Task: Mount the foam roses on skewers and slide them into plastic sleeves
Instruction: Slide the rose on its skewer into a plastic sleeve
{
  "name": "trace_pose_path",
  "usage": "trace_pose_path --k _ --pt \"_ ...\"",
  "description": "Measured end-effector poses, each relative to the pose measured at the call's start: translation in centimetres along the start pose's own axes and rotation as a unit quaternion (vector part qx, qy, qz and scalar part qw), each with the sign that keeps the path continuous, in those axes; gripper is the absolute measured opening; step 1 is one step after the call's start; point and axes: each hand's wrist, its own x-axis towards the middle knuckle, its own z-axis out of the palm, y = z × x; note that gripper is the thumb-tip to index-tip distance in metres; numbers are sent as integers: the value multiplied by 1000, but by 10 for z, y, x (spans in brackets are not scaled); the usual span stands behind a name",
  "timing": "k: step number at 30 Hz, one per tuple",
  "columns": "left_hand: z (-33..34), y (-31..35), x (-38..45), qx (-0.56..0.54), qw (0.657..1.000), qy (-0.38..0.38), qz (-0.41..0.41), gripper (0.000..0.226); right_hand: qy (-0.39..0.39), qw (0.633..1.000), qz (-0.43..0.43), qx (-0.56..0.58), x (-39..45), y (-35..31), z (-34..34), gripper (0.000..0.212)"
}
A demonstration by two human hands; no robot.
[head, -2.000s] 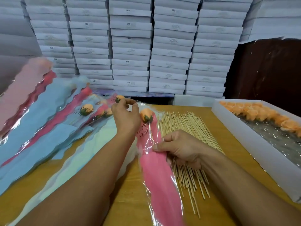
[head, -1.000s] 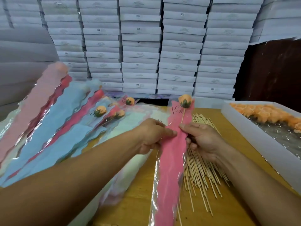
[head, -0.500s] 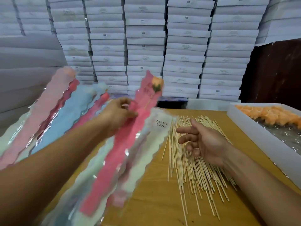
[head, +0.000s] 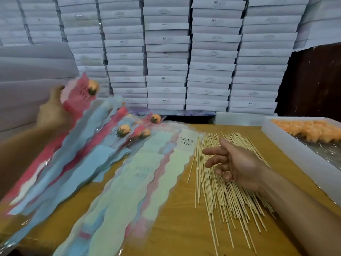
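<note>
Right hand (head: 238,163) above the loose spread of thin bamboo skewers (head: 219,191), fingers loosely curled, holding nothing. Skewers directly beneath it, long axes running away across the wooden table (head: 177,228). Left hand (head: 51,111) blurred, far left, gripping 1 pink plastic sleeve (head: 77,97) with an orange foam rose (head: 92,86) inside. Remaining orange foam roses (head: 310,130) in a white tray (head: 287,145), right. Stacked white boxes (head: 166,52) behind.

At the frame's left, the left hand (head: 52,109) holds a pink sleeved rose (head: 81,95) aloft. The right hand (head: 234,163) hovers loosely over the skewers (head: 221,196), centre right.
</note>
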Motion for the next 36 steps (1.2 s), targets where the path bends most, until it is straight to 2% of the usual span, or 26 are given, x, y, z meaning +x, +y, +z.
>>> trace_pose_path --k 4,7,9,11,16,21,23,28,32,36 --pt "9 -25 -3 131 988 -39 69 59 -1 1000 -1 -3 1 0 0 57" --pt "24 -44 -9 171 983 -55 44 37 -3 1000 0 -8 1 1 -1 58" --pt "34 -53 -16 243 968 -42 36 33 -4 1000 2 -11 2 2 -1 58" --pt "40 -57 -22 285 957 -58 19 50 -3 1000 4 -14 3 3 -1 58" --pt "56 -73 -27 256 956 -137 -37 86 0 1000 3 -13 5 4 -2 59" --pt "65 -80 -17 243 949 -188 -65 99 42 999 -23 14 7 3 -6 58" --pt "63 -79 -11 251 950 -173 -63 97 65 997 -36 15 6 2 -8 58" --pt "61 -72 -5 247 968 -51 -7 84 125 990 -61 24 4 -3 -11 52" --pt "59 -68 -2 243 970 -28 3 91 172 981 -80 33 2 -6 -12 46" --pt "62 -32 -7 207 977 -13 52 87 235 965 -118 -21 3 -8 -17 37"
